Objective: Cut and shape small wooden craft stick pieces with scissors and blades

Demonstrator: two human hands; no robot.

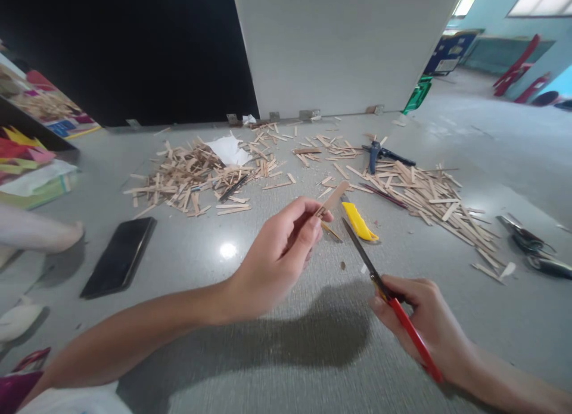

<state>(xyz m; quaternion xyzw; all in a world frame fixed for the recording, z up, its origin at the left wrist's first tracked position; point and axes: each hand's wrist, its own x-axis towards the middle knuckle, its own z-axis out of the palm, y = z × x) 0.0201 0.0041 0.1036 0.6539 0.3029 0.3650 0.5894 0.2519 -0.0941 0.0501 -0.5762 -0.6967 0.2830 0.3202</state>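
Clearly, the left hand (277, 256) gripped one stick (336, 196), the right hand (433, 324) one cutter (402, 317); blue walls (499, 15) rose beyond the tabletop's (192, 253) right edge.

On my feed the stick (336, 196) reads as plain matt wood, same dry look as the scraps (179, 179). Scissors (405, 322): dark metal blade, smooth red handle, plastic I'd say. The cutter (357, 221) is smooth yellow plastic. Table's (185, 247) finely grained but glossy enough to bounce light. Phone's (118, 256) slick black, paper's (229, 150) matt, hinges (310, 114) metal.
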